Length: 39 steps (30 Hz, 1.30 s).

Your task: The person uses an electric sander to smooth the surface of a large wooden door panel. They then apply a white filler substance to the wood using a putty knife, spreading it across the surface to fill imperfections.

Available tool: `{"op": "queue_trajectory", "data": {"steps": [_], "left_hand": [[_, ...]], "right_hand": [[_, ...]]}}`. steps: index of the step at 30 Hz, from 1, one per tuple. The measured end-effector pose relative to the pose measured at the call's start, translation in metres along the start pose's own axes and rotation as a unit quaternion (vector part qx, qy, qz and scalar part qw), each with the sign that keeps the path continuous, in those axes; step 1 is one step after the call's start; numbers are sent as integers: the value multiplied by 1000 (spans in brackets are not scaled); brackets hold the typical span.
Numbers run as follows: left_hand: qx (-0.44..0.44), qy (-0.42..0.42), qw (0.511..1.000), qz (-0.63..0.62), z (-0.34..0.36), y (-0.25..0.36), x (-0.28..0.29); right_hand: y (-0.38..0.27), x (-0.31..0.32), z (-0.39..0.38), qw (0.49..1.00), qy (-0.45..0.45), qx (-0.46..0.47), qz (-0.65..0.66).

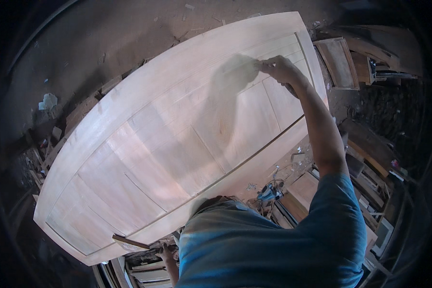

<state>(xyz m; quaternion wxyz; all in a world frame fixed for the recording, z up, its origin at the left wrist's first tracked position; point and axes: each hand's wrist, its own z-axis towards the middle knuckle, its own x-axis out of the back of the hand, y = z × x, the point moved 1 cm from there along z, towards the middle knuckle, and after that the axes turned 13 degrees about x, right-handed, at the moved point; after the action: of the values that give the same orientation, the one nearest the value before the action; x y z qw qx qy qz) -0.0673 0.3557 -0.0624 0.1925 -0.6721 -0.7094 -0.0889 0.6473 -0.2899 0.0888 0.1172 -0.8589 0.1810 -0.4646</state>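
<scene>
A large pale wooden door panel [221, 120] lies flat across the view, with a wide frame around several inset boards. Over its far right part is my right hand [279, 70], its fingers pinched together at the panel's surface. What they hold, if anything, is too small to make out. Its arm's shadow falls across the boards. Low in the view, by the panel's near edge, my left hand [168, 257] is closed around the end of a narrow wooden strip [129, 241]. The strip's other end reaches over the panel's near frame. My body hides part of that edge.
A shallow wooden drawer-like frame [337, 63] lies beyond the panel's right end. Stacked boards [300, 192] and a blue object with cords [270, 192] lie right of my body. Wood scraps and a pale crumpled piece [48, 102] litter the ground at far left.
</scene>
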Motion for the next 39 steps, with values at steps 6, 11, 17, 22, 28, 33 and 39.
{"op": "queue_trajectory", "data": {"steps": [6, 11, 17, 22, 28, 33, 39], "left_hand": [[105, 11, 987, -120, -16, 7, 2], [93, 43, 984, -143, -36, 30, -7], [24, 43, 996, -77, -44, 47, 11], [70, 56, 992, -88, -62, 56, 17], [148, 7, 979, -138, -40, 35, 13], [120, 8, 986, -118, -46, 70, -8], [100, 18, 993, -63, -41, 35, -1]], "right_hand": [[11, -1, 22, 998, -19, -42, -36], [5, 26, 7, 998, -40, -31, 45], [75, 32, 40, 976, 190, 61, 81], [88, 18, 60, 965, 223, 44, 130], [81, 18, 56, 974, 191, 78, 93], [46, 78, 77, 994, 85, -16, 60], [64, 74, 117, 993, -4, -114, -19]]}}
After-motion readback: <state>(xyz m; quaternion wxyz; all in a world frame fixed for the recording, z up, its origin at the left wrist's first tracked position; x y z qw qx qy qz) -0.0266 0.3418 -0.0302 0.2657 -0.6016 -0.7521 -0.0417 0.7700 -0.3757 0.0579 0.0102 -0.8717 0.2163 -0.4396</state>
